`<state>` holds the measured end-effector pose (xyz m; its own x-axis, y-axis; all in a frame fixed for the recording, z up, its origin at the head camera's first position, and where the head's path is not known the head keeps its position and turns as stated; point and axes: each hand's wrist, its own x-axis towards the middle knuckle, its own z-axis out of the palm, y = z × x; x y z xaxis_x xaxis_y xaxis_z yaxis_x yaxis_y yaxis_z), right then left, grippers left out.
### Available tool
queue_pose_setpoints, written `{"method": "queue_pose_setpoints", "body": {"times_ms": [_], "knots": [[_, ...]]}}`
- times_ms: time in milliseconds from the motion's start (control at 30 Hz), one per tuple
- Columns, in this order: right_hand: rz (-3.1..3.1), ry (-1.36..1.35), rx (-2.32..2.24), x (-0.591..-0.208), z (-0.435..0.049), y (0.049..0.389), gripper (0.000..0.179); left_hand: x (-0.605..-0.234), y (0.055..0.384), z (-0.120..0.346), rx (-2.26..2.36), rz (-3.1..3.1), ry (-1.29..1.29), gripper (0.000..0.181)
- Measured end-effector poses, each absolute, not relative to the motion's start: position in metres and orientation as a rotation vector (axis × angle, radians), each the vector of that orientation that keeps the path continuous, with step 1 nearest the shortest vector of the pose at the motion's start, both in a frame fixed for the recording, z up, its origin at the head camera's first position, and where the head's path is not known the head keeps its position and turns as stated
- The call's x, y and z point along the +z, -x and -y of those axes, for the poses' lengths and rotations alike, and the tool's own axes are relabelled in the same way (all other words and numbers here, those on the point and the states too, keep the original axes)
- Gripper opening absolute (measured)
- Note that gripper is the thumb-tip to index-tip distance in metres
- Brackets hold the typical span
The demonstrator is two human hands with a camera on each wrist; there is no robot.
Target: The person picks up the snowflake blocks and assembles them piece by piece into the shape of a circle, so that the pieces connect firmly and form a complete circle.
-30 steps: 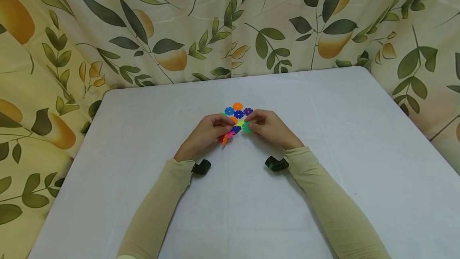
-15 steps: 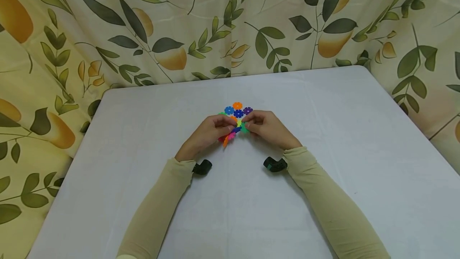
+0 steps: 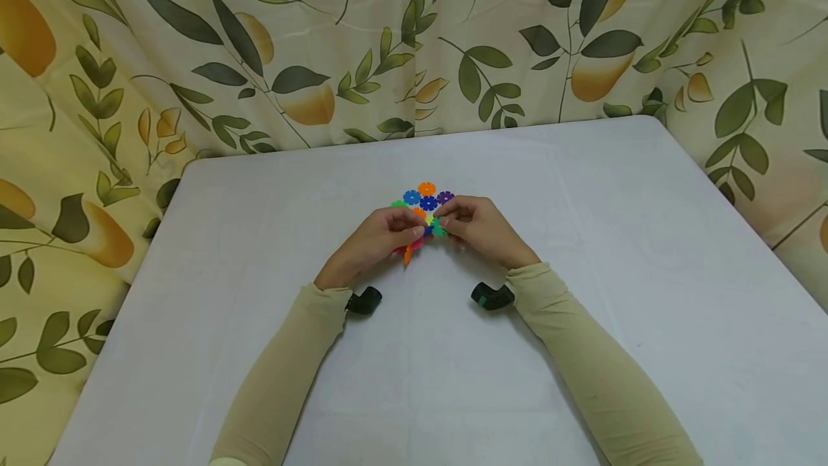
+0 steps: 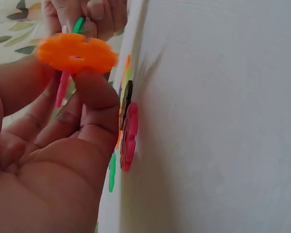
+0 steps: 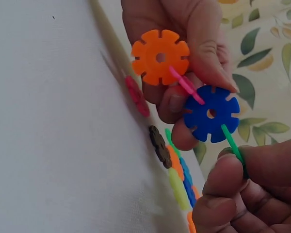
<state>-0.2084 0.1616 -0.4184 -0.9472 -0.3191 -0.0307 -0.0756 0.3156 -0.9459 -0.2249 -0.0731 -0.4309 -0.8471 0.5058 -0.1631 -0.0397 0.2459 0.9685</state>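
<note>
My left hand (image 3: 378, 236) pinches a small chain of notched plastic discs with thumb and fingers. In the right wrist view, the chain runs from an orange disc (image 5: 149, 70) through a pink disc (image 5: 186, 86), seen edge-on, to a blue disc (image 5: 199, 119). My right hand (image 3: 488, 232) pinches a green disc (image 5: 234, 148) by its edge. The green disc stands crosswise to the blue one and meets its rim; how deep it sits in a notch I cannot tell. In the left wrist view, the chain's orange disc (image 4: 92, 51) faces the camera, above the table.
Several loose discs lie flat beyond and beneath my hands, including an orange disc (image 3: 426, 188), a purple disc (image 3: 445, 197), a dark disc (image 5: 159, 146) and a red-pink disc (image 4: 131, 138). A white cloth covers the table (image 3: 414, 380); a patterned curtain (image 3: 388, 42) hangs behind it.
My right hand has shifted slightly left with the green disc, closer to my left hand. The chain has turned a little in my left fingers, and its blue disc now shows less in the head view.
</note>
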Motion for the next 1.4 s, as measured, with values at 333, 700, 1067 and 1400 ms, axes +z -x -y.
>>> {"method": "queue_pose_setpoints", "body": {"times_ms": [333,700,1067,1400], "knots": [[-2.424,0.4,-1.675,-0.417,-0.152,0.204,0.013,-0.427,0.223,0.07,1.65,-2.148,-0.477,0.007],[-2.427,0.427,-1.761,-0.416,-0.148,0.205,0.016,-0.417,0.224,0.079,1.616,-2.107,-0.488,0.01],[-2.513,0.407,-1.651,-0.424,-0.14,0.201,0.024,-0.411,0.234,0.111,1.676,-2.113,-0.408,0.029],[-2.623,0.791,-1.238,-0.433,-0.121,0.197,0.031,-0.413,0.237,0.123,1.709,-2.083,-0.35,0.048]]}}
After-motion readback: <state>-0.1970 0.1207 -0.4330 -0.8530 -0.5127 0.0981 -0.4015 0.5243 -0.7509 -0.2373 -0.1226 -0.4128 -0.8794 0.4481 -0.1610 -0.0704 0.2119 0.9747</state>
